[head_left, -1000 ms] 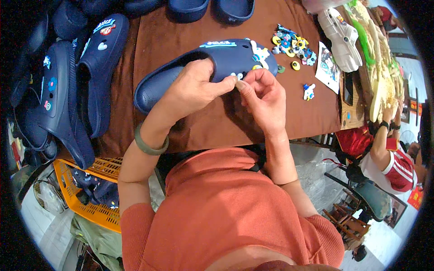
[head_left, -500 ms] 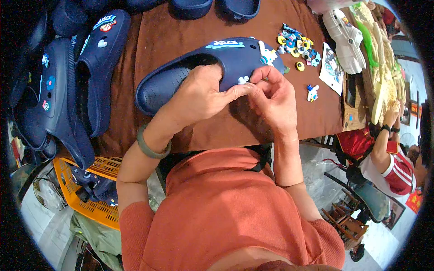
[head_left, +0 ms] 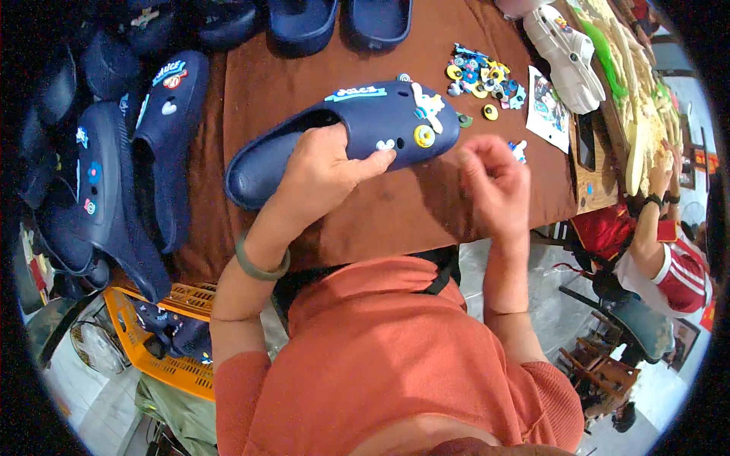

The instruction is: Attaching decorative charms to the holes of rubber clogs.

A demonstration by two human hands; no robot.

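Observation:
A navy clog (head_left: pixel 304 140) lies on the brown cloth with its toe to the right. My left hand (head_left: pixel 323 163) is closed on its side, fingers inside the opening and thumb beside a small white charm (head_left: pixel 386 144). Other charms on the upper are a blue-and-white lettered one (head_left: pixel 356 93), a white figure (head_left: pixel 428 106) and a yellow ring-shaped one (head_left: pixel 423 136). Beside that ring a hole (head_left: pixel 401 143) shows. My right hand (head_left: pixel 498 186) hovers off the toe, loosely curled with nothing visible in it. Partly behind it lies a loose white-and-blue charm (head_left: pixel 519 150).
A pile of charms (head_left: pixel 487 72) lies beyond the toe, near a printed card (head_left: pixel 547 110) and a white clog (head_left: pixel 566 61). Decorated navy clogs (head_left: pixel 171 129) crowd the left, above an orange basket (head_left: pixel 144 346). Another person's arm (head_left: pixel 646 220) shows at far right.
My right hand has left the white charm and moved right, past the toe, uncovering the yellow ring charm. My left hand keeps its grip on the clog. The whole view has shifted slightly.

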